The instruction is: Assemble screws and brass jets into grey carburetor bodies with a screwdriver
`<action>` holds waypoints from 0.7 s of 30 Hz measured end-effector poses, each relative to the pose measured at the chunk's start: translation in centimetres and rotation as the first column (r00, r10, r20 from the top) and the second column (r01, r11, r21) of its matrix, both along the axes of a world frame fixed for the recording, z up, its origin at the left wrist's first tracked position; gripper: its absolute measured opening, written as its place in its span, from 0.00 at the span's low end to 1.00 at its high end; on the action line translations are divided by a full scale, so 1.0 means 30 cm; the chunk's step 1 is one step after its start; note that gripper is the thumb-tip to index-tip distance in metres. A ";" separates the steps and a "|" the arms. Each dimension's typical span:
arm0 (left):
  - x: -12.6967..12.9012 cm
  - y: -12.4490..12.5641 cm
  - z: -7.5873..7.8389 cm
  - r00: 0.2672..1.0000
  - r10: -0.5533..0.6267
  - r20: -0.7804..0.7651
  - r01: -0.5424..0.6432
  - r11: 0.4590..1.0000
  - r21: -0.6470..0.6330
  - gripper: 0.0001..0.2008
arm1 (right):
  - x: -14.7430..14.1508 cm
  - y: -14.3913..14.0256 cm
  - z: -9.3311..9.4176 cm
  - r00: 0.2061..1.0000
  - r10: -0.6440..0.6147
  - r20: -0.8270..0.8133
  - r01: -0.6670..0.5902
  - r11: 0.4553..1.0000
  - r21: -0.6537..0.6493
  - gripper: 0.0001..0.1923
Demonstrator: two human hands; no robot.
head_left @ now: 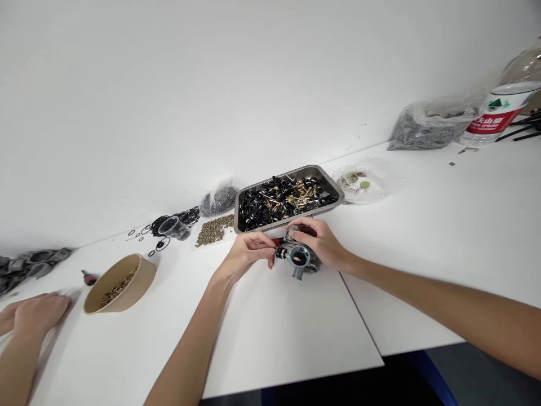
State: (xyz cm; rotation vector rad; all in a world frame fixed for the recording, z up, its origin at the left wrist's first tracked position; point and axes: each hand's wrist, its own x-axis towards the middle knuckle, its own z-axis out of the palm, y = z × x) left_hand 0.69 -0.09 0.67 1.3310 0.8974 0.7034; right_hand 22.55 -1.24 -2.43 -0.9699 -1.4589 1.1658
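A grey metal carburetor (298, 258) rests on the white table, its round bore facing me. My right hand (318, 239) is closed around its upper right side, with thumb and fingers on the top. From the left, my left hand (252, 255) pinches the outer end of a small black fitting (281, 253) that sticks out of the carburetor's side. The fingertips partly cover that end. Just behind these fingers shows a short red piece (278, 241), mostly hidden.
Behind the hands stands a metal tray (291, 223) of black parts and screws. Left are brass pieces (213, 230), a plastic cup (174, 228), a tan bowl (141, 279) and another person's hands (42, 313). Right lie a plastic bag (431, 127) and a large bottle (492, 115).
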 end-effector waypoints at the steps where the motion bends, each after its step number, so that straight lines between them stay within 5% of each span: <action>1: 0.000 0.000 0.000 1.000 0.000 0.005 0.000 1.000 -0.001 0.11 | 0.000 0.001 0.000 1.000 0.001 0.007 -0.001 1.000 0.004 0.12; 11: 0.008 -0.005 -0.012 0.998 -0.065 0.018 0.065 0.998 -0.009 0.09 | 0.005 0.011 -0.002 0.998 0.064 0.025 -0.063 0.998 -0.029 0.12; 21: 0.032 -0.026 0.001 0.982 -0.188 -0.026 0.184 0.978 -0.097 0.14 | 0.023 0.038 0.005 0.938 0.344 0.041 -0.342 0.938 -0.050 0.13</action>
